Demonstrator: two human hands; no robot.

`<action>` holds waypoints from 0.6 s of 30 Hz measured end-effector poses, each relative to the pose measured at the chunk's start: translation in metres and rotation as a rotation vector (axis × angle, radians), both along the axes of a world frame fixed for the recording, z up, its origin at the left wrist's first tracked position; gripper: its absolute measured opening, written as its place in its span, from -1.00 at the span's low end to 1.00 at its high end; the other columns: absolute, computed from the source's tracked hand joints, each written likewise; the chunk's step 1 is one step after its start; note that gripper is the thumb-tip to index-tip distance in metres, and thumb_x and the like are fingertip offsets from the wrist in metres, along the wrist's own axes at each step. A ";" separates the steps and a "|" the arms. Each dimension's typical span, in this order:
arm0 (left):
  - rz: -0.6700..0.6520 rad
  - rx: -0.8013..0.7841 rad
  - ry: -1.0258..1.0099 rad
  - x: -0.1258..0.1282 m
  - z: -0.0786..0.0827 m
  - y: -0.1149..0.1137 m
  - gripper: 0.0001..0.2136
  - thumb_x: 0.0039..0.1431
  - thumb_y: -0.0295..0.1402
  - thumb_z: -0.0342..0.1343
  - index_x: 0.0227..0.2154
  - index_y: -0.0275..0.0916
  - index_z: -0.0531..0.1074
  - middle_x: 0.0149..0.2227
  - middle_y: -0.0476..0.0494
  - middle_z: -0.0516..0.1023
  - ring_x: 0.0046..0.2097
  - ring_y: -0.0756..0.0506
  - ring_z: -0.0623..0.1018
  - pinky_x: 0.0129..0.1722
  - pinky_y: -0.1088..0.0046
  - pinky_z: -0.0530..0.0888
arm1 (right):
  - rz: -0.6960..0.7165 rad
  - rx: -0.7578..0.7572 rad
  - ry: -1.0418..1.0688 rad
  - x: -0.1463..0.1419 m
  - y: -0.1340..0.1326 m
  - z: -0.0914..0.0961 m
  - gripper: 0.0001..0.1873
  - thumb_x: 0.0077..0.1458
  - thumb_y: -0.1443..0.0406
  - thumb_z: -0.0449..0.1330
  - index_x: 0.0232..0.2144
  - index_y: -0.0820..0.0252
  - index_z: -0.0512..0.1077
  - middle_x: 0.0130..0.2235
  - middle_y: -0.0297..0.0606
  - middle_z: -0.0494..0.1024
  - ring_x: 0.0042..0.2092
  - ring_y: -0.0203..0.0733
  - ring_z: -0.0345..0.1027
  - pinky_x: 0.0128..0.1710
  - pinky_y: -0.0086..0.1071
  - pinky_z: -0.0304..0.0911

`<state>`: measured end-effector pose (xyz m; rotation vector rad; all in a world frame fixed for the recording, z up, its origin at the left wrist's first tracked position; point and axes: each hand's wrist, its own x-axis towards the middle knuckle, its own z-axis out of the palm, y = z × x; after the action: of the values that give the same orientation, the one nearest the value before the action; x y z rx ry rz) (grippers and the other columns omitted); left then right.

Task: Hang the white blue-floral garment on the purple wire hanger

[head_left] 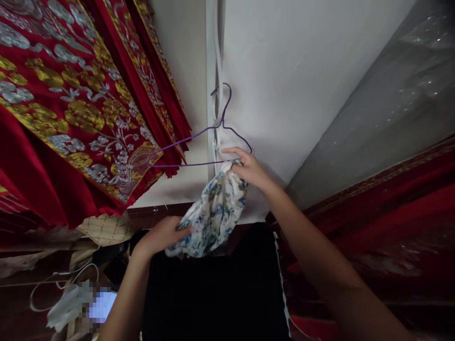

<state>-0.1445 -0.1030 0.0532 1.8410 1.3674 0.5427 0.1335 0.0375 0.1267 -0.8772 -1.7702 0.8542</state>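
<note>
A floral cloth (216, 213), white with blue and green flowers, hangs crumpled between both hands, just beneath a purple hanger (201, 164). The right hand (249, 169) pinches the cloth's far end at the hanger's bottom bar, forefinger stretched out to the left. The left hand (159, 237) grips the near left end, thumb on top; its other fingers are mostly hidden. The hanger's hook is up by a pale cord (217, 57) running down the white wall (277, 71); whether it goes around the cord, I cannot tell. On the left hangs a red cloth (81, 113) with gold and silver embroidery. Black fabric (213, 298) fills the near middle. Near left, a lit screen (101, 305) shows, partly blurred. Dark red fabric (401, 222) lies along the right.
</note>
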 end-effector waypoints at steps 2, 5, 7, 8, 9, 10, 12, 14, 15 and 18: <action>0.060 0.024 0.061 -0.015 0.006 -0.002 -0.71 0.13 -0.10 0.19 -0.53 -0.21 0.51 -0.51 -0.07 0.53 -0.44 -0.14 0.48 -0.47 0.49 0.22 | -0.041 -0.025 0.034 -0.006 0.024 -0.020 -0.51 -0.05 0.36 0.17 0.00 0.11 0.50 0.01 -0.26 0.54 -0.07 -0.17 0.42 -0.06 -0.36 0.28; 0.175 0.033 0.008 -0.027 0.015 -0.002 -0.75 0.04 -0.18 0.28 -0.63 -0.17 0.49 -0.58 -0.09 0.47 -0.49 -0.14 0.45 -0.47 0.48 0.18 | -0.062 -0.026 0.002 -0.015 0.043 -0.048 -0.63 -0.03 0.35 0.11 -0.15 0.18 0.54 -0.15 -0.26 0.58 -0.11 -0.17 0.40 -0.05 -0.35 0.24; 0.294 0.063 -0.083 -0.030 0.019 0.002 -0.79 -0.05 -0.28 0.34 -0.66 -0.15 0.47 -0.60 -0.10 0.45 -0.49 -0.16 0.46 -0.41 0.47 0.24 | -0.104 0.016 -0.019 -0.011 0.043 -0.059 -0.72 -0.05 0.34 0.09 -0.30 0.21 0.55 -0.31 -0.30 0.55 -0.22 -0.18 0.37 -0.15 -0.39 0.23; 0.347 0.092 -0.098 -0.030 0.021 0.005 -0.80 -0.09 -0.32 0.36 -0.68 -0.15 0.46 -0.61 -0.10 0.44 -0.49 -0.16 0.45 -0.37 0.44 0.27 | -0.122 0.034 -0.034 -0.005 0.039 -0.061 -0.76 -0.05 0.34 0.09 -0.36 0.21 0.54 -0.37 -0.32 0.52 -0.27 -0.19 0.35 -0.20 -0.40 0.21; 0.387 0.128 -0.087 -0.030 0.022 0.008 -0.79 -0.12 -0.36 0.37 -0.70 -0.15 0.45 -0.62 -0.10 0.42 -0.50 -0.16 0.44 -0.32 0.41 0.30 | -0.131 0.049 -0.057 0.003 0.033 -0.061 -0.79 -0.05 0.33 0.09 -0.40 0.21 0.53 -0.41 -0.33 0.49 -0.31 -0.21 0.33 -0.24 -0.41 0.19; 0.410 0.174 -0.055 -0.030 0.025 0.012 -0.78 -0.14 -0.39 0.37 -0.72 -0.15 0.44 -0.63 -0.10 0.41 -0.51 -0.16 0.43 -0.27 0.38 0.33 | -0.134 0.064 -0.090 0.013 0.027 -0.060 -0.81 -0.06 0.33 0.09 -0.42 0.21 0.51 -0.44 -0.35 0.47 -0.34 -0.22 0.31 -0.28 -0.42 0.17; 0.413 0.292 0.023 -0.026 0.033 0.019 -0.80 -0.13 -0.44 0.33 -0.72 -0.17 0.44 -0.56 -0.14 0.46 -0.49 -0.17 0.45 -0.16 0.29 0.38 | -0.158 0.099 -0.163 0.036 0.012 -0.052 -0.83 -0.05 0.32 0.10 -0.45 0.21 0.49 -0.47 -0.36 0.44 -0.37 -0.23 0.28 -0.32 -0.43 0.14; 0.347 0.426 0.052 -0.019 0.048 0.027 -0.86 -0.06 -0.44 0.25 -0.65 -0.18 0.48 -0.32 -0.26 0.57 -0.31 -0.27 0.56 -0.01 0.21 0.39 | -0.208 0.130 -0.222 0.058 -0.003 -0.040 -0.85 -0.04 0.32 0.09 -0.49 0.20 0.47 -0.50 -0.37 0.41 -0.40 -0.24 0.26 -0.36 -0.43 0.11; 0.292 0.493 0.048 -0.014 0.058 0.031 -0.88 -0.01 -0.43 0.21 -0.61 -0.19 0.49 -0.17 -0.30 0.58 -0.15 -0.32 0.57 0.07 0.18 0.36 | -0.239 0.143 -0.245 0.067 -0.009 -0.033 -0.85 -0.03 0.32 0.08 -0.50 0.20 0.45 -0.51 -0.37 0.38 -0.41 -0.25 0.24 -0.39 -0.43 0.09; 0.142 0.671 -0.012 0.004 0.090 0.042 -0.90 0.09 -0.41 0.14 -0.51 -0.20 0.49 0.10 -0.29 0.47 0.24 -0.37 0.35 0.26 0.14 0.21 | -0.279 0.169 -0.264 0.082 -0.025 -0.016 -0.86 -0.04 0.34 0.06 -0.55 0.19 0.40 -0.56 -0.39 0.30 -0.45 -0.27 0.17 -0.44 -0.43 0.04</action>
<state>-0.1408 -0.0614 0.1428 2.2524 1.4182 1.1970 0.2152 0.0126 0.1111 -1.1312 -1.8553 0.4158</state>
